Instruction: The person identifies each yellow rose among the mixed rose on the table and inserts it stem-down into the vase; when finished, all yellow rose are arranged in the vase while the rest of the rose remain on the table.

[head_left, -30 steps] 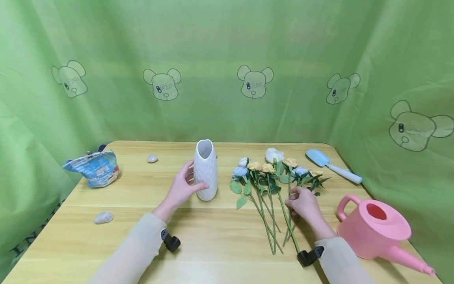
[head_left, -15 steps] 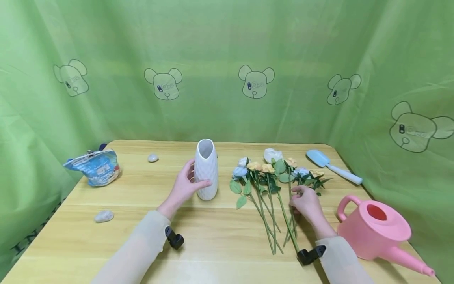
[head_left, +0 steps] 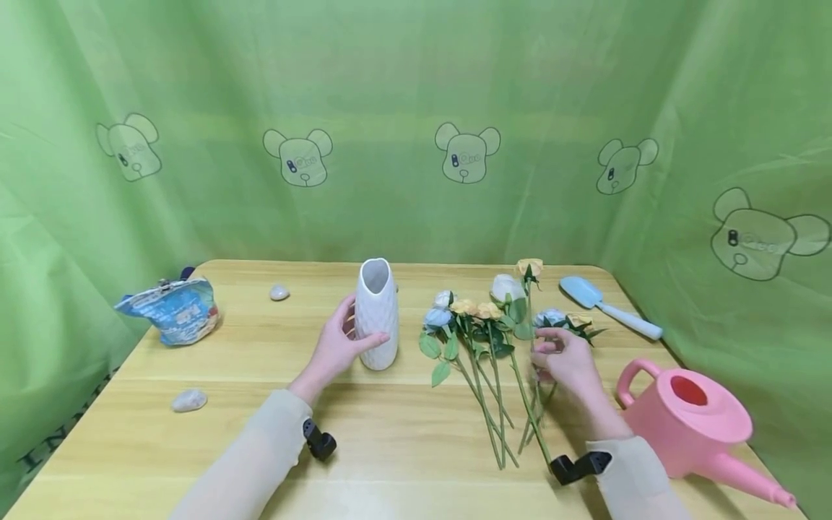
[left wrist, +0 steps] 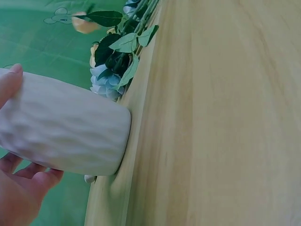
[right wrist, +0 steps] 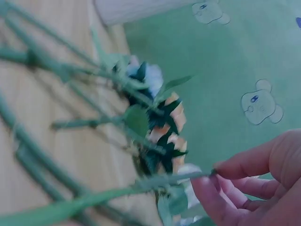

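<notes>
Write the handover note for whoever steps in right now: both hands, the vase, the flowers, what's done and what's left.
Left hand: grips the white vase, which stands upright on the table.
Right hand: pinches the stem of one orange flower, whose head is raised above the rest.
Other flowers: lying on the table to the right of the vase.
Done: one stem picked up, vase steadied.
Left: no flower shows in the vase mouth yet; the held stem probably goes in next, then the others.
Nearby: pink watering can and blue trowel at right.
</notes>
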Demonstrator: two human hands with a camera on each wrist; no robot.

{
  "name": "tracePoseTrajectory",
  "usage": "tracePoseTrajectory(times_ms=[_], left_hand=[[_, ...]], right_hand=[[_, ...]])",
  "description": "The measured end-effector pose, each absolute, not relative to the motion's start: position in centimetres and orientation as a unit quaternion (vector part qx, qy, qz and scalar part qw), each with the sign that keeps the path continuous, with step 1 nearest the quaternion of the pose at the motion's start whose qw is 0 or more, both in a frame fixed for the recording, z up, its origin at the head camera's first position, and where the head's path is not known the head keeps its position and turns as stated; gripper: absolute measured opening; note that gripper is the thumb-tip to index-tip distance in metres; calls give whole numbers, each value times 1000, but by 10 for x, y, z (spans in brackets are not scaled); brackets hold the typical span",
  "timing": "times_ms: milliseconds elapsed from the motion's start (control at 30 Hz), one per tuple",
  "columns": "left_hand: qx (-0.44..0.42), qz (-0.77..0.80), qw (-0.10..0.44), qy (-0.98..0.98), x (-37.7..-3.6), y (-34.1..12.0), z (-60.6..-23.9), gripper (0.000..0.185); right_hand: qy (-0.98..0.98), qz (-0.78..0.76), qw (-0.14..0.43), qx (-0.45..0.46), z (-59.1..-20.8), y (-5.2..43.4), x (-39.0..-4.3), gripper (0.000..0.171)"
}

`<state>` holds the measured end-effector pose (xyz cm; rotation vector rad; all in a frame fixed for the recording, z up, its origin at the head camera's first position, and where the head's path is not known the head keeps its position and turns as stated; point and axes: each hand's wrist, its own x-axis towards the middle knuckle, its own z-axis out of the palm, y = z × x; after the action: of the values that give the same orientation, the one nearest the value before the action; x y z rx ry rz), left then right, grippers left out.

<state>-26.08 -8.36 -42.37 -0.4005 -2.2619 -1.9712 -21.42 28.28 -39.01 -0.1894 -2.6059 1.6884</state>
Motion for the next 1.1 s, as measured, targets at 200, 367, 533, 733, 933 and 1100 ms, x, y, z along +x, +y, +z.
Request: tracePoseTrajectory(times_ms=[200, 367, 533, 733, 933, 1100], left_hand=[[-138, -650, 56, -745, -261, -85, -425, 84], [-139, -648, 59, -747, -261, -86, -426, 84], [-147, -644, 63, -748, -259, -88, -423, 84], [-148, -652, 50, -742, -248, -87, -405, 83], [-142, -651, 65, -743, -259, -85, -422, 83], [-143, -651, 75, -742, -263, -84, -429, 82]], right_hand=[[-797, 602, -26, -35, -379, 268, -215, 58], [-788, 616, -26, -3, -366, 248, -223, 54], [-775, 631, -12, 20, -347, 221, -236, 51], [-731, 680, -5, 52, -313, 179, -245, 49], [-674, 734, 17, 84, -280, 138, -250, 47], [-643, 751, 83, 128, -258, 110, -254, 43]])
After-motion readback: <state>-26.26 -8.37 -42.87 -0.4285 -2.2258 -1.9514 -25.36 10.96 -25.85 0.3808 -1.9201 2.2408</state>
